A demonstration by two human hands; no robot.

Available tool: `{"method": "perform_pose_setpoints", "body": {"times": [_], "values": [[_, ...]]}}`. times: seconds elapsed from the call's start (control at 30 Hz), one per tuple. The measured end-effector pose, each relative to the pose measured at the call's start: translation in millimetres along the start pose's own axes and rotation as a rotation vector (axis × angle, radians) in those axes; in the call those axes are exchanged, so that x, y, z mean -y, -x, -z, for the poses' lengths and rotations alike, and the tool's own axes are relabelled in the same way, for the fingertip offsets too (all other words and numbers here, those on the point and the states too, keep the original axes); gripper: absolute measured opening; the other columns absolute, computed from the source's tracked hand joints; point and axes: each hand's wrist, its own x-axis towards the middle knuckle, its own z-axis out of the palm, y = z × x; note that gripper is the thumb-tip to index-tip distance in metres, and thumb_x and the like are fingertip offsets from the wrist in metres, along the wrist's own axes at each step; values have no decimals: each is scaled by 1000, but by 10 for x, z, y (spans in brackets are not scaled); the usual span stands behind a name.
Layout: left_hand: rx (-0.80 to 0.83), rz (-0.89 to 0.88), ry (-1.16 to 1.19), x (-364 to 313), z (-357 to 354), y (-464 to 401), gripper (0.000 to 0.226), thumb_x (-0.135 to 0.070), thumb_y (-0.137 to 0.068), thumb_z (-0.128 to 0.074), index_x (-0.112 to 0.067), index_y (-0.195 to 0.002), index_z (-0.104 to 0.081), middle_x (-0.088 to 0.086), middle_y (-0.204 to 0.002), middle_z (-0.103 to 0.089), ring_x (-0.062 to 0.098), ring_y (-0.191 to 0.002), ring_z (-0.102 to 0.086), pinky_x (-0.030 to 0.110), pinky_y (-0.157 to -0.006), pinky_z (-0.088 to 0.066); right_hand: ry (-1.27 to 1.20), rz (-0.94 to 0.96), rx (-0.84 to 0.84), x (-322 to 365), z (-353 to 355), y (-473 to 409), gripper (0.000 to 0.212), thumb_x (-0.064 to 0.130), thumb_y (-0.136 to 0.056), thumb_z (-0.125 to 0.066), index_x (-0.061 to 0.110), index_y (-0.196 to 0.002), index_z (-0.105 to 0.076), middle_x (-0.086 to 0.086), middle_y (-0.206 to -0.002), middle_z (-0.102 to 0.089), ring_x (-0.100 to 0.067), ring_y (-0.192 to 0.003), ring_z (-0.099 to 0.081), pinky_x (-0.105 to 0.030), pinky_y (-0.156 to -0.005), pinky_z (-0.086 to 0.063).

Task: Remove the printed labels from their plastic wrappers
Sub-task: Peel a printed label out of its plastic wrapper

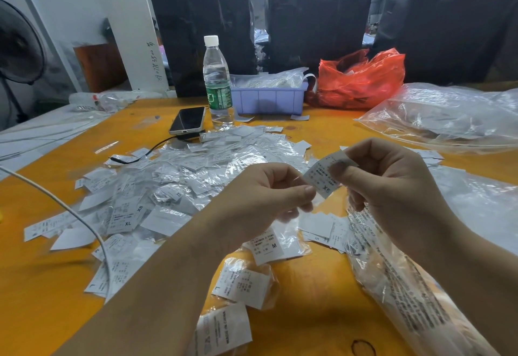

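Right hand (392, 184) pinching a light, floppy printed label (326, 175) at its upper end, while left hand (269, 196) pinches the thin, slippery plastic wrapper (318, 203) just below, above the tabletop (316, 294).

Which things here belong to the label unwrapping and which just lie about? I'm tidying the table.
Job: label pinched in right hand; wrapper in left hand; label pile; tray.
Lying about: bottle; phone; red bag; cable.
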Motion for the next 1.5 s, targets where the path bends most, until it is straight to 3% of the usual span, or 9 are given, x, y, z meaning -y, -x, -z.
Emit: {"method": "perform_pose_setpoints", "body": {"times": [0.13,0.23,0.37,0.47,0.63,0.83,1.03,1.23,1.5], "values": [[-28,1,-1,8,-5,-5,10,-13,-87,-70,-12,-96,-69,1,-78,-73,12,-71,-62,22,-67,-52,-16,-27,19,-8,-10,13,20,1,-85,-69,15,-72,-65,-10,-61,-63,-18,-45,-44,-31,-44,-40],[-61,-5,10,2,0,-2,10,-13,-85,-72,-12,-94,-69,11,-92,-74,17,-76,-62,23,-66,-52,-10,-41,39,-1,2,2,16,-3,-84,-68,11,-78,-65,-6,-62,-63,-17,-45,-44,-32,-45,-39],[-86,1,17,-5,10,7,7,-13,-86,-71,-10,-92,-69,15,-95,-73,19,-76,-59,21,-63,-51,28,-137,186,-4,25,-17,11,-2,-82,-69,4,-91,-68,-4,-62,-59,-15,-46,-43,-30,-46,-37],[-64,23,-8,-3,7,7,14,-14,-86,-71,-4,-96,-69,12,-94,-73,14,-71,-56,18,-61,-49,9,-166,239,-1,28,-25,10,-3,-83,-67,4,-90,-69,-5,-61,-56,-14,-47,-41,-26,-45,-36],[-46,57,-33,-17,-2,1,11,-14,-85,-72,-9,-95,-70,-7,-78,-73,4,-64,-58,15,-58,-48,-20,-143,200,-4,35,-37,7,-1,-86,-64,5,-84,-68,-8,-58,-55,-16,-45,-40,-29,-45,-36],[-32,57,-59,-21,9,14,16,-9,-81,-76,-18,-93,-70,8,-98,-74,15,-77,-64,21,-63,-51,-49,-126,124,2,28,-43,14,-4,-89,-60,7,-81,-65,-23,-65,-54,-17,-42,-38,-29,-44,-35],[-4,56,-63,-26,-2,12,18,-12,-82,-76,-18,-98,-71,4,-99,-75,26,-87,-65,25,-69,-51,88,-51,107,3,23,-13,12,1,-88,-65,10,-79,-67,-15,-56,-56,-18,-42,-41,-33,-45,-35],[24,48,-21,-28,4,21,20,-14,-83,-74,-17,-103,-72,-5,-93,-75,8,-78,-63,26,-72,-50,106,-8,101,8,3,-13,11,0,-86,-67,10,-80,-67,-5,-57,-61,-15,-42,-43,-27,-42,-39],[49,39,0,-21,7,15,19,-12,-83,-73,-16,-101,-73,-6,-83,-72,9,-73,-60,18,-65,-51,97,9,122,-11,-3,1,15,0,-80,-73,12,-76,-67,-10,-67,-65,-13,-45,-49,-23,-43,-42]]}}
